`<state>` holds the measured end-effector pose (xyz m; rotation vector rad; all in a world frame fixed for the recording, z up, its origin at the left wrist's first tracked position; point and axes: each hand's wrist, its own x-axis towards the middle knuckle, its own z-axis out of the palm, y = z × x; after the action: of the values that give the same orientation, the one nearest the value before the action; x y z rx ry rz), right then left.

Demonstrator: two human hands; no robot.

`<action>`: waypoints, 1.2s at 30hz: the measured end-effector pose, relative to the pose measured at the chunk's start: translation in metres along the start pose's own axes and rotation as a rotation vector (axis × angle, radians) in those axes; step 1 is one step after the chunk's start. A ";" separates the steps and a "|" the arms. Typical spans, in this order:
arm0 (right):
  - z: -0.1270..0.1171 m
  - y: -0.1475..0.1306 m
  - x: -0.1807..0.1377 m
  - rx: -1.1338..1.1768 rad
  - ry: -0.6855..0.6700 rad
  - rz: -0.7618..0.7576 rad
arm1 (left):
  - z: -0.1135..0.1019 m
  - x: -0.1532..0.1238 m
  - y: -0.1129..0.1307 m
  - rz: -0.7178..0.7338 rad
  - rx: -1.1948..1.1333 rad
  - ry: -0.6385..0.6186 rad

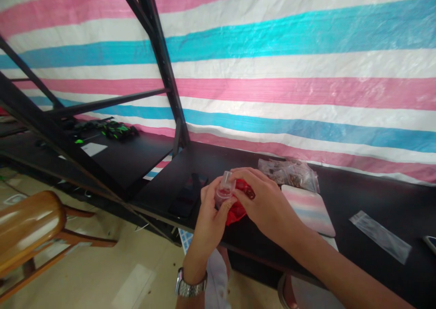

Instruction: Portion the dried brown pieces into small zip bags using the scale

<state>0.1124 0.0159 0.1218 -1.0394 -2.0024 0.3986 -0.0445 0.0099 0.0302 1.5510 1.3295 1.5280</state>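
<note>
A small clear plastic container is between my hands above the table's front edge. My left hand is closed around its left and lower side, with the thumb across the front. From the right, my right hand pinches at the container's side with bent fingers and thumb; the exact contact is partly hidden. Just below and behind the fingers is a shiny red thing, perhaps a bag, with small dark brown bits showing. My hands cover much of it.
Clear bags with brownish contents lie behind my right hand. A pale, reflective flat panel and a flat clear bag are to the right. A dark phone-like slab lies left. Black frame posts and a wooden chair stand left.
</note>
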 end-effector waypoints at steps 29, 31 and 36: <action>0.081 0.029 -0.083 -0.152 -0.042 0.434 | -0.058 -0.016 -0.017 -0.387 -0.132 -0.447; 0.084 0.030 -0.082 -0.174 -0.048 0.413 | -0.056 -0.015 -0.019 -0.393 -0.138 -0.431; 0.088 0.029 -0.084 -0.167 -0.033 0.356 | -0.054 -0.014 -0.023 -0.393 -0.175 -0.404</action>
<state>0.0845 -0.0251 0.0067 -1.5117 -1.9038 0.4424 -0.0998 -0.0079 0.0130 1.3050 1.1471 0.9967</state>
